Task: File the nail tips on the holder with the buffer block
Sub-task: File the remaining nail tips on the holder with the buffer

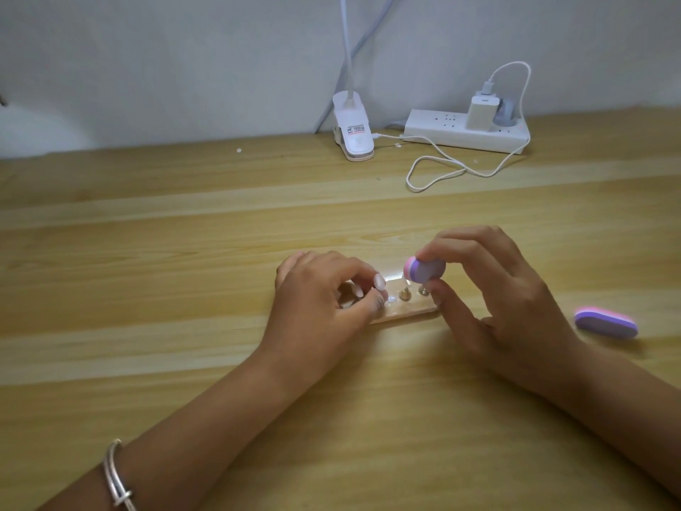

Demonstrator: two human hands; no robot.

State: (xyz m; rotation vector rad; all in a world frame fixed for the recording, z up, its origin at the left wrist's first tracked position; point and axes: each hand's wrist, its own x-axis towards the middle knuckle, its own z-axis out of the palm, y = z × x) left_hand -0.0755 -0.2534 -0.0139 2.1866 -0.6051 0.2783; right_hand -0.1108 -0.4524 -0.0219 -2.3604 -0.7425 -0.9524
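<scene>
Silver bracelet [118, 473] circles the left wrist, nearest the desk's [184, 363] front edge. Past it, mid-desk, the left hand [320, 293] curls over the left end of the clear holder [401, 309] and seems to pinch a pale nail tip [379, 282] between thumb and forefinger. The right hand [493, 289] grips the pink-and-lilac buffer block [423, 270] in its fingertips, just above the holder's right end and apart from the tip. Bare metal pegs [405, 293] stand between them.

A hard stroke could, I'd judge, pop the tip loose or skid the light holder on the smooth wood. The left fingers sit close enough to get scraped.

A second buffer [606, 322] lies towards the right edge. Near the far edge a white cable [435, 171] loops before a clip lamp [353, 130] and a power strip [468, 132]. None of them blocks the work.
</scene>
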